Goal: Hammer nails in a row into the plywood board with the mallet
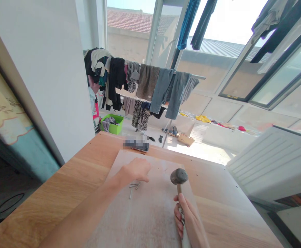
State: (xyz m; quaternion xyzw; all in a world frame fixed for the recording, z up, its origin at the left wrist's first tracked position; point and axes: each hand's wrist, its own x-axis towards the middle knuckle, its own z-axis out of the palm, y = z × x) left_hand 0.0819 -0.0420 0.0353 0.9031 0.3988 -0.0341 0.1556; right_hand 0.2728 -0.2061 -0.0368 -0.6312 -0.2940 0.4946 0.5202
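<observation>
Nearest the camera is a bare left arm [88, 210], stretched over a pale board [142, 224]. Beside it, the right grip [189, 217] is wrapped snugly around a mallet [178, 176], with the thumb lying up along the handle [179, 189]. At the far end of the arm, the left grip [137, 168] hangs low over the board with its fingers bent down. Its fingertips are hidden, so I cannot tell if it is pinching something.

I think the mallet will feel heavy at the top and lighter at the bottom. Its head looks like rubber, so it should be firm with a little bounce, and hard to break. The handle looks stiff. The best place to hold it is low on the handle, so the heavy end does not tip over.

A few thin metal pins [133, 186] lie in a loose bunch on the board, just beside the left grip. They look hard and light, and maybe slippery because they are so smooth. It would be good to pick one up by its middle with two fingertips.

The mallet's head is round, dark grey and a bit scuffed, and it is over the right part of the board. Its handle is brown near the head. The pins are shiny silver. The board lies flat on a wooden bench [80, 172].
</observation>
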